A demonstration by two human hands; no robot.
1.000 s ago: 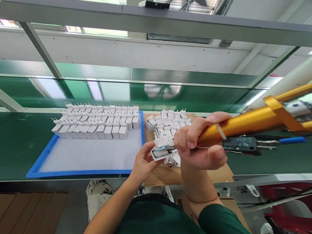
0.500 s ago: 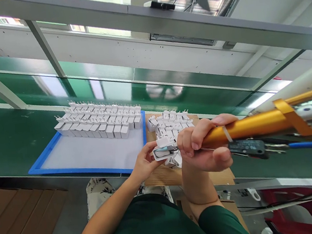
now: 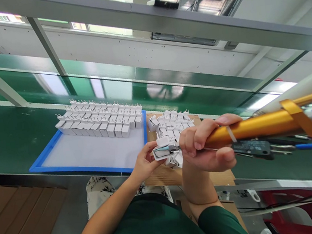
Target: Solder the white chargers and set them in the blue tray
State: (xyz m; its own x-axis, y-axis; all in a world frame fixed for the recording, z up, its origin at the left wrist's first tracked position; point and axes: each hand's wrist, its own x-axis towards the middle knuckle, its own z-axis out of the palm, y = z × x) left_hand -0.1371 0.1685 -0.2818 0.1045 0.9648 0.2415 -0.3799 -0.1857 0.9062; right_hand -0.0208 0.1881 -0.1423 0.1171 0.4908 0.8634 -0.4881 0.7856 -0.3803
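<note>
My left hand (image 3: 145, 161) grips a white plug charger housing (image 3: 162, 153) by its left end, over the front of a cardboard sheet. The housing's open side faces up toward me. My right hand (image 3: 204, 145) is wrapped round a gold-orange cylindrical hand tool (image 3: 250, 128) with a metal tip. The tip (image 3: 173, 147) reaches into or against the right end of the housing; exact contact is hard to tell. A black microswitch (image 3: 252, 148) is attached below the tool's barrel. More white charger housings (image 3: 173, 124) stand on the cardboard behind my hands.
A blue-rimmed tray (image 3: 77, 169) on the left bears tight rows of white plug chargers (image 3: 100, 119), pins up. Beneath the housings lies the cardboard sheet (image 3: 163, 178). A grey metal rail (image 3: 121, 14) crosses above the green bench (image 3: 3, 138). A red chair (image 3: 296, 210) stands lower right.
The tool and my right hand sit very slightly further right. My left hand keeps the housing in nearly the same place, and the tip stays at it.
</note>
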